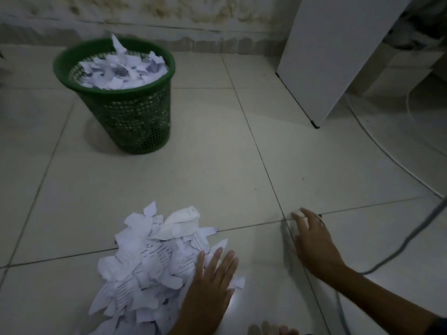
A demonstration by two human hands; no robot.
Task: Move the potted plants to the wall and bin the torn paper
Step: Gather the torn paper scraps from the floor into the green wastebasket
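A heap of torn white paper [150, 264] lies on the tiled floor at the lower left. My left hand [210, 284] rests flat against the heap's right side, fingers spread, holding nothing. My right hand [312, 240] reaches out over bare floor to the right, fingers apart, with nothing visibly in it. A green mesh bin [135, 117] stands further back on the left, filled to the rim with torn paper [121, 71]. No potted plants are in view.
A white cabinet panel [336, 56] stands at the back right. A grey cable [411, 235] curves across the floor on the right. A stained wall [169, 18] runs along the back. Toes [271, 330] show at the bottom edge.
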